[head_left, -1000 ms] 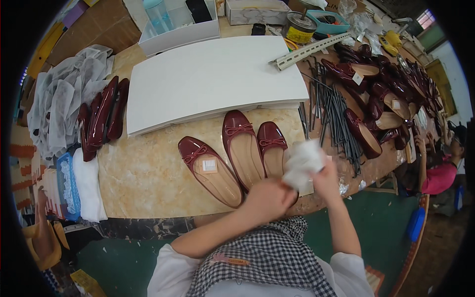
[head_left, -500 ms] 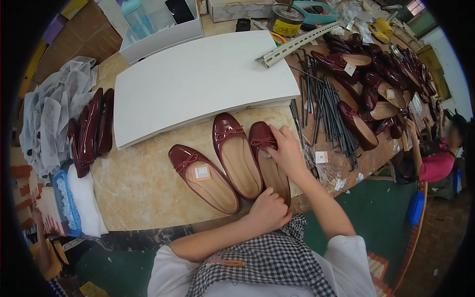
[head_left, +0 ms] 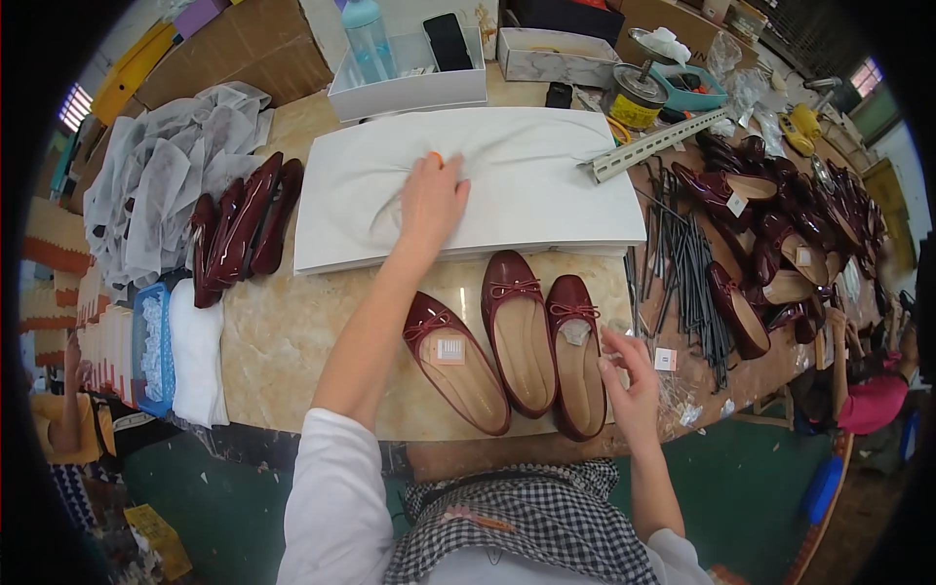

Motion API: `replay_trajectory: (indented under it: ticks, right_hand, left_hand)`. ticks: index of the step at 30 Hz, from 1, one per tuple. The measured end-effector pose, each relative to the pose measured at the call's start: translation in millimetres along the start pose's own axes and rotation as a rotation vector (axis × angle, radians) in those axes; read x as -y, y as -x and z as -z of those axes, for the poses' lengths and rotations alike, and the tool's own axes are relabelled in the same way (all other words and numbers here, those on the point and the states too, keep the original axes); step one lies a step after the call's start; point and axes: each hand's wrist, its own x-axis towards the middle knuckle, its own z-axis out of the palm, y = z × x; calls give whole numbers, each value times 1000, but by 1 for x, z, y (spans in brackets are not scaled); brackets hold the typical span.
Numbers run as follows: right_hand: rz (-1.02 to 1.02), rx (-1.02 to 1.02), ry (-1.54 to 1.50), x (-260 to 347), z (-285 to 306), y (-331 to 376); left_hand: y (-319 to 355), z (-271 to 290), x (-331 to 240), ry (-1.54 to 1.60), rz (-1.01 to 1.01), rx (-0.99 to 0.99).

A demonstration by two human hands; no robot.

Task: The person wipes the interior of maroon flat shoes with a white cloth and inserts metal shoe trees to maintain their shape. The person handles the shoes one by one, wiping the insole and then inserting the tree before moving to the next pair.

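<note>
My left hand (head_left: pixel 431 203) is on the stack of white paper sheets (head_left: pixel 546 219), its fingers bunching the top sheet into creases; an orange spot shows at a fingertip. Three dark red patent flats with bows lie side by side in front of me: the left shoe (head_left: pixel 478 395) with a tag inside, the middle shoe (head_left: pixel 526 341), and the right shoe (head_left: pixel 580 390) with a crumpled pale wad at its toe. Close beside the right shoe, my right hand (head_left: pixel 632 385) has thumb and fingers apart, with nothing seen in it.
More red flats stand at left (head_left: pixel 244 224) by crumpled translucent sheets (head_left: pixel 161 185). On the right lie dark thin rods (head_left: pixel 697 283), a slotted metal bar (head_left: pixel 663 141) and a heap of red shoes (head_left: pixel 780 214). A box (head_left: pixel 409 97) holds a bottle. Other people sit at both sides.
My left hand has left the right shoe's heel and reached forward onto the paper, which is now creased. My right hand has let go of that shoe's toe and drawn back beside it.
</note>
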Motion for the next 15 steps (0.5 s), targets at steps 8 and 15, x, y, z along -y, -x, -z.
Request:
replay_trajectory:
  ticks: [8, 15]
  right_hand:
    - [-728, 69, -1229, 20, -22, -5]
    - [116, 127, -54, 40, -17, -28]
  left_hand:
    - [136, 96, -144, 855, -629, 65]
    - [148, 74, -111, 598, -42, -112]
